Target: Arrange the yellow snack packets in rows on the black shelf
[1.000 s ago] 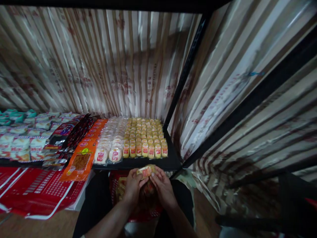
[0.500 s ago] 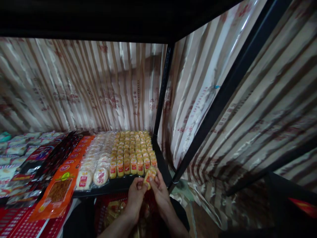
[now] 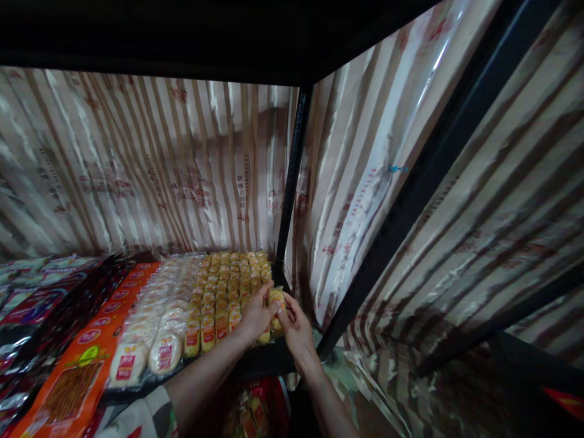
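Observation:
Both my hands reach over the right end of a black shelf (image 3: 269,364). My left hand (image 3: 256,315) and my right hand (image 3: 294,325) together pinch one small yellow snack packet (image 3: 276,298) with a red label. They hold it just above the front right corner of the rows of the same yellow packets (image 3: 227,287), close to the black upright post (image 3: 290,182). Each hand's fingers are closed on the packet's edges.
To the left of the yellow rows lie round white packets (image 3: 157,319), an orange snack packet (image 3: 75,380) and dark packets (image 3: 43,310). Striped plastic sheeting (image 3: 150,170) walls the back and right side. A black shelf board (image 3: 182,30) hangs overhead. Red packaging (image 3: 260,410) sits below.
My hands have lifted the yellow packet from below the shelf's front edge up and forward, over the front right of the yellow rows. The view has tilted upward.

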The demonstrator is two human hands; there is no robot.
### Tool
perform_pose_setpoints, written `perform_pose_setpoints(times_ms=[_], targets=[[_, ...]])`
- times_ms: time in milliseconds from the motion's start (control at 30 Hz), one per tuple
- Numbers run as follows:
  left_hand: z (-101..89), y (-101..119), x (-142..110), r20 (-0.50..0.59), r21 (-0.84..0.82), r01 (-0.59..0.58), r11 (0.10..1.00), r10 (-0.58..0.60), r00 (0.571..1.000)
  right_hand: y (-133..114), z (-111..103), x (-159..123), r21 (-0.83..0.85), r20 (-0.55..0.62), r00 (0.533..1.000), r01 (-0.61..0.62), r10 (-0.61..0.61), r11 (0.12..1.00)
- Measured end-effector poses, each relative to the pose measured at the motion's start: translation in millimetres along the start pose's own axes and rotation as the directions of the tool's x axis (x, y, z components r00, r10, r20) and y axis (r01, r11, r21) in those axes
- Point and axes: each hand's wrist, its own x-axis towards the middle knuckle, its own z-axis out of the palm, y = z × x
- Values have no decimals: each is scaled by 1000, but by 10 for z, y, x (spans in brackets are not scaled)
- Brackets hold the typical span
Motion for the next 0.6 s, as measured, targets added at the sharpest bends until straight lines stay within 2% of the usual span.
perform_pose_setpoints(times_ms=[133, 233, 333, 433, 500, 600], targets=[[48, 61, 339, 20, 142, -81, 987, 79, 997, 47, -1, 291, -5, -90, 996, -22, 21, 1000], [99, 126, 561, 20, 231, -113, 966, 112, 994, 92, -9, 542, -66, -108, 994, 24, -31, 998], [141, 184, 768, 20, 263, -116, 958, 115, 993, 157, -8, 775, -202, -161, 984, 45, -78, 978], [152, 220, 996, 12, 350, -160, 923, 166, 986, 223, 3, 954, -375, -242, 960, 43, -143, 926], [145, 233, 1159, -12, 417, -197, 887, 222, 975, 263, 12, 1050, -446, -239, 957, 44, -166, 894], [127, 242, 1389, -55, 458, -211, 863, 265, 963, 330, 21, 1180, -481, -182, 976, 20, -122, 876]])
